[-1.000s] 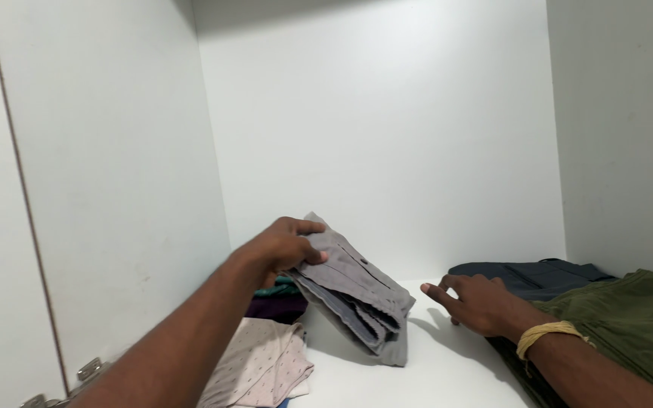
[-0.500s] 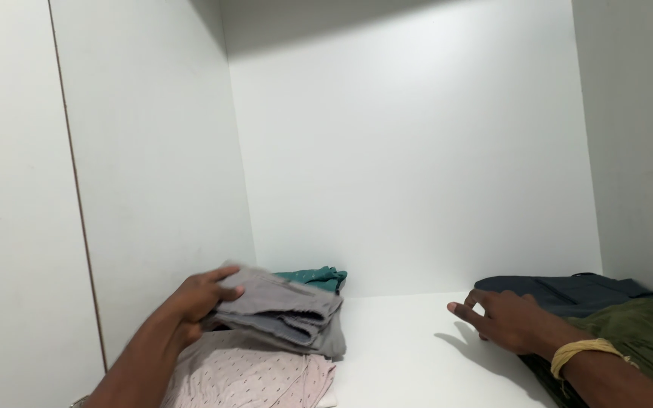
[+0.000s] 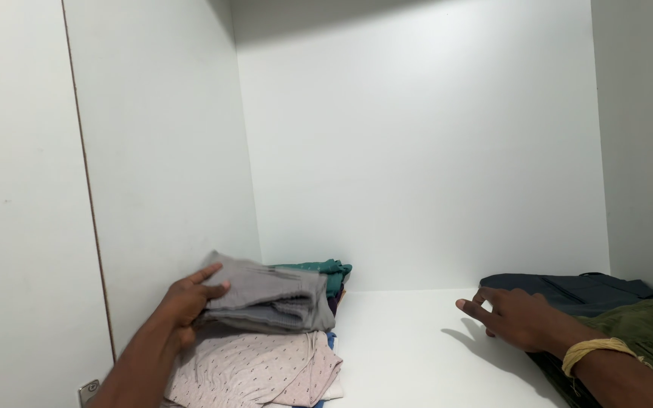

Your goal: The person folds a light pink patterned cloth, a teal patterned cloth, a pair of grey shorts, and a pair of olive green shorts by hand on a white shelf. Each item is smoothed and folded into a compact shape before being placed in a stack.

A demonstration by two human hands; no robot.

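Observation:
My left hand grips a folded grey garment and holds it over a pale pink patterned garment at the left of the white shelf. Behind the grey piece lies a folded teal garment on a small stack. My right hand rests with fingers spread on the shelf at the right, touching the edge of a dark navy folded garment. A yellow band circles that wrist. An olive green garment lies beside the forearm.
White cupboard walls close in the shelf on the left, back and right. A metal hinge shows at the lower left by the door panel.
My left hand has carried the grey garment from the middle of the shelf to the left, over the pink one. The teal garment is uncovered. The view has tilted up slightly.

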